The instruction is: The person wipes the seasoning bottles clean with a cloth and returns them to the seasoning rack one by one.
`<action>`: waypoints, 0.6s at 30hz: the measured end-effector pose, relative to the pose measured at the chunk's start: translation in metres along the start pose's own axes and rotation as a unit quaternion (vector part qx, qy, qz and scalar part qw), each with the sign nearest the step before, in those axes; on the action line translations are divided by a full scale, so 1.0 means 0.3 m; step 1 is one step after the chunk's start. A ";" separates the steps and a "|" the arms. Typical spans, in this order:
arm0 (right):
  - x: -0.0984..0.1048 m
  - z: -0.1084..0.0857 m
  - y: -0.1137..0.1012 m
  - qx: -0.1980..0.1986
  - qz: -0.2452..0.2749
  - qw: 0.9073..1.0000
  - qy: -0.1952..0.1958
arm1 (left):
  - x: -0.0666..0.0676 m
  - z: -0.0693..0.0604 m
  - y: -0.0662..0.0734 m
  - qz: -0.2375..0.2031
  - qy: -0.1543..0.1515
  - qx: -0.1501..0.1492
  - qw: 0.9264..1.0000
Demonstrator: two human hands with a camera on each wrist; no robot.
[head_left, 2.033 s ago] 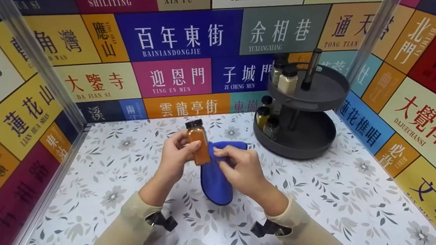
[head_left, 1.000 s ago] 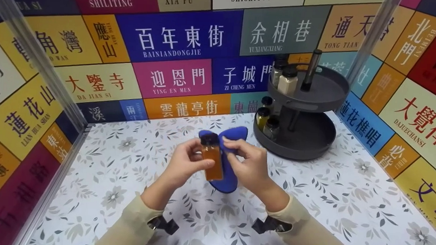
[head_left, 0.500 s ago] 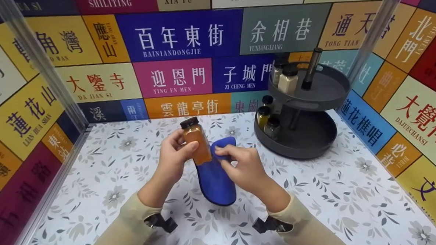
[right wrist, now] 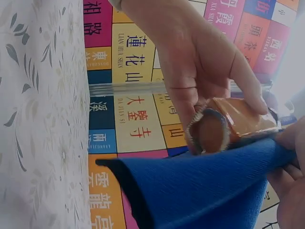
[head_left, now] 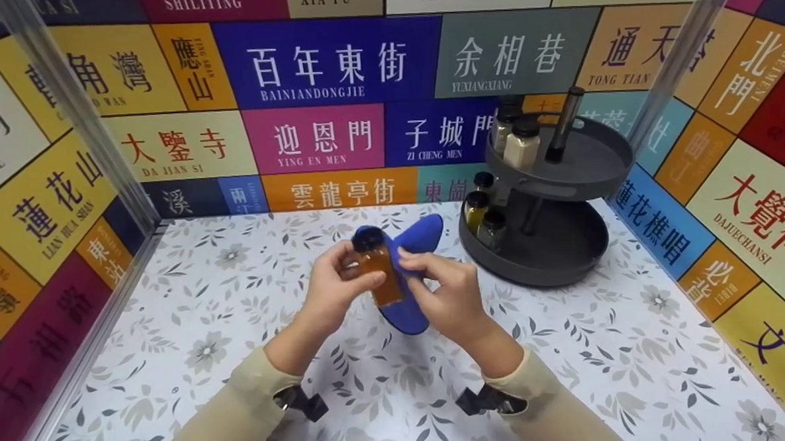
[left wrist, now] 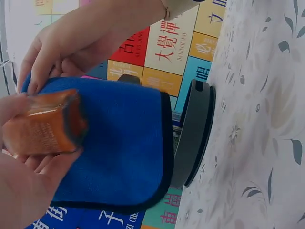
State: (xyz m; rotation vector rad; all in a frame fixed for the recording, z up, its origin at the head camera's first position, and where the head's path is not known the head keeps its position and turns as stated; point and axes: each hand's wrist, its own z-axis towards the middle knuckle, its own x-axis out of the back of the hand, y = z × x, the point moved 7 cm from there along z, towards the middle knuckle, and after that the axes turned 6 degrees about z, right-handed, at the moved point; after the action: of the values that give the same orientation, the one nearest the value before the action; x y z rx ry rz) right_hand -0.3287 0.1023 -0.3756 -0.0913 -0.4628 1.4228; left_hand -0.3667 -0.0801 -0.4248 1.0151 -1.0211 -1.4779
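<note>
My left hand (head_left: 337, 281) grips a glass spice jar (head_left: 382, 280) of orange-brown powder with a black lid, tilted above the table. My right hand (head_left: 452, 293) pinches a blue cloth (head_left: 420, 235) with dark edging. In the left wrist view, the cloth (left wrist: 124, 143) hangs behind the jar (left wrist: 45, 124), up against its side. The jar's base (right wrist: 209, 133) faces the camera in the right wrist view, the cloth (right wrist: 205, 181) lying along its side. Part of the cloth is hidden behind the jar and the right hand.
A dark two-tier round rack (head_left: 536, 266) stands at the back right. Its upper tier carries jars, among them a pale-filled jar (head_left: 521, 146); several more, such as a yellow-green one (head_left: 476, 211), sit on the lower tier. Sign-patterned walls border the floral table (head_left: 228, 346).
The left hand has moved the jar right and slightly down, back in front of the cloth, after holding it further left half a second ago. The cloth's top now flares up and right.
</note>
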 end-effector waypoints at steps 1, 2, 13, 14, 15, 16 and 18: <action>-0.008 0.000 -0.005 0.003 0.003 1.000 -0.010 | 0.015 0.004 0.004 -0.018 0.019 -0.003 1.000; -0.015 -0.001 -0.007 0.004 0.008 1.000 -0.021 | 0.029 0.008 0.008 -0.036 0.034 -0.005 0.999; 0.041 0.029 0.098 -0.153 -0.002 0.987 -0.058 | 0.082 0.062 -0.097 0.036 0.053 0.006 0.998; 0.063 0.032 0.119 -0.176 0.004 0.983 -0.041 | 0.088 0.072 -0.134 0.077 0.057 0.009 0.995; 0.087 0.036 0.139 -0.196 0.010 0.980 -0.020 | 0.094 0.082 -0.173 0.113 0.060 0.013 0.992; 0.111 0.039 0.154 -0.212 0.019 0.977 0.002 | 0.101 0.090 -0.215 0.145 0.063 0.019 0.987; 0.156 0.041 0.176 -0.236 0.034 0.970 0.040 | 0.116 0.099 -0.292 0.198 0.068 0.042 0.977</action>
State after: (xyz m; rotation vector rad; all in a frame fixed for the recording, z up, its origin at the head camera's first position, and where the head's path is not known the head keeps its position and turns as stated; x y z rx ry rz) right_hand -0.3788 0.1531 -0.3701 -0.5515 -0.7294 1.3460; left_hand -0.4230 -0.1020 -0.5030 0.8961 -1.1191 -1.0332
